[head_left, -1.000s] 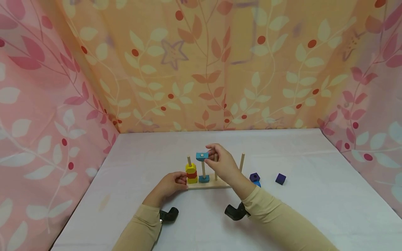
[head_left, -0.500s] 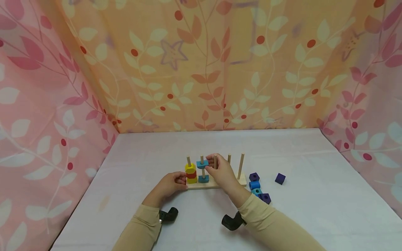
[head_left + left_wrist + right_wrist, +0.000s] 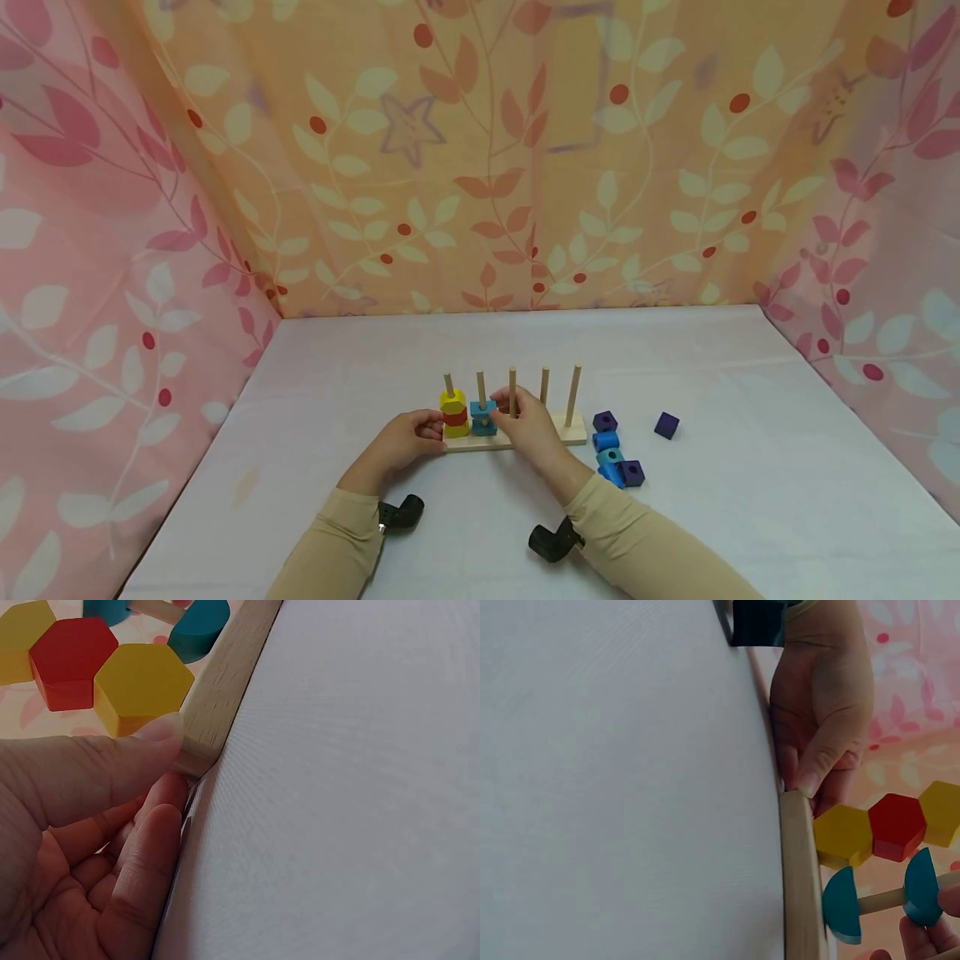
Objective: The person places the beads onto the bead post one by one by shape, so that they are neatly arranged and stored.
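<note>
The wooden peg board [image 3: 480, 444] has several upright pegs. Its left end is gripped by my left hand [image 3: 401, 439], thumb on the wood and fingers beside it [image 3: 142, 862]. On the first peg sit two yellow hexagonal blocks with a red hexagonal block [image 3: 896, 826] between them. A teal half-round block [image 3: 843, 905] lies at the bottom of the second peg. My right hand [image 3: 531, 427] pinches another teal half-round block [image 3: 922, 887], threaded on that peg just above the lower one, with a gap between them. Only its fingertips show in the right wrist view.
Right of the board lie a purple block [image 3: 605, 421], a blue cylinder [image 3: 606, 441], a teal block [image 3: 610, 456], another blue block [image 3: 611, 475] and a second purple block [image 3: 632, 473]. A further purple block [image 3: 667, 425] lies apart. Three pegs hold no blocks.
My right hand has brought the teal block from the second peg's top down the peg towards the lower block. The left hand stays at the board's end.
</note>
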{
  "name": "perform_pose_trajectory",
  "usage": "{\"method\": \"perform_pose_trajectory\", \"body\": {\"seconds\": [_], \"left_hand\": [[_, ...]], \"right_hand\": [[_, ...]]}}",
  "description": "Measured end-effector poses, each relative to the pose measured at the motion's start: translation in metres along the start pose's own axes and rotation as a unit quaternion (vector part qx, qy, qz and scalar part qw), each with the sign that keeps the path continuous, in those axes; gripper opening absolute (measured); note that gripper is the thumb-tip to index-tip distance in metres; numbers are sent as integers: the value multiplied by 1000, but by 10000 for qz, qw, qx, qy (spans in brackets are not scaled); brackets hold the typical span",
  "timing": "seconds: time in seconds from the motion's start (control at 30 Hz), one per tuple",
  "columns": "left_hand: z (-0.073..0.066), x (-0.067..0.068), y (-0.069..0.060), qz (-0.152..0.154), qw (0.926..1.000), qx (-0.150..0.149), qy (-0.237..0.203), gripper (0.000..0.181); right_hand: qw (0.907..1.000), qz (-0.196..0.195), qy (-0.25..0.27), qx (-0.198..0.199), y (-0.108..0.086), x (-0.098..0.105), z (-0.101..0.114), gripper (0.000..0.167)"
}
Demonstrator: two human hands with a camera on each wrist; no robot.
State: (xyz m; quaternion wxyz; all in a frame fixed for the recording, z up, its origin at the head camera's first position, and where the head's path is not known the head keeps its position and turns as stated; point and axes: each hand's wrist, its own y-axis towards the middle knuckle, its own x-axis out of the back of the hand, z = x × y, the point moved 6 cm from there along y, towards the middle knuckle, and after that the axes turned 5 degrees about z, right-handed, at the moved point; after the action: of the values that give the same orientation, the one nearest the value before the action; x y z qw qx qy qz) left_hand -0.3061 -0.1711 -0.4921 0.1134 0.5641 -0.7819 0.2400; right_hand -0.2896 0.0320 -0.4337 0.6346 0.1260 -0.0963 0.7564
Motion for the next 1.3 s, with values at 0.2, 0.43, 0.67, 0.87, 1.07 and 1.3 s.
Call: {"method": "perform_pose_trajectory", "body": {"seconds": [0.2,0.43,0.67,0.87,1.07,1.3], "left_hand": [[1,1,0,2,10000,11,31,45],[1,2,0,-9,9999,25,111,45],[1,3,0,0,9999,-7,114,45],[0,2,0,6,9999,-80,92,46],[0,1,1,42,9999,-132,96,46],[0,1,1,85,9999,-102,70,46]], "right_hand": [[9997,17,-256,22,0,-3,-8,18],[9988,57,-478,31,2,-4,-13,18],[9984,110,-550,11,1,-4,-12,21],[9988,289,-369,-116,-2,-1,-12,33],[9981,464,-403,-61,-6,6,-12,38],[9976,528,-418,178,-15,17,-4,41]]}}
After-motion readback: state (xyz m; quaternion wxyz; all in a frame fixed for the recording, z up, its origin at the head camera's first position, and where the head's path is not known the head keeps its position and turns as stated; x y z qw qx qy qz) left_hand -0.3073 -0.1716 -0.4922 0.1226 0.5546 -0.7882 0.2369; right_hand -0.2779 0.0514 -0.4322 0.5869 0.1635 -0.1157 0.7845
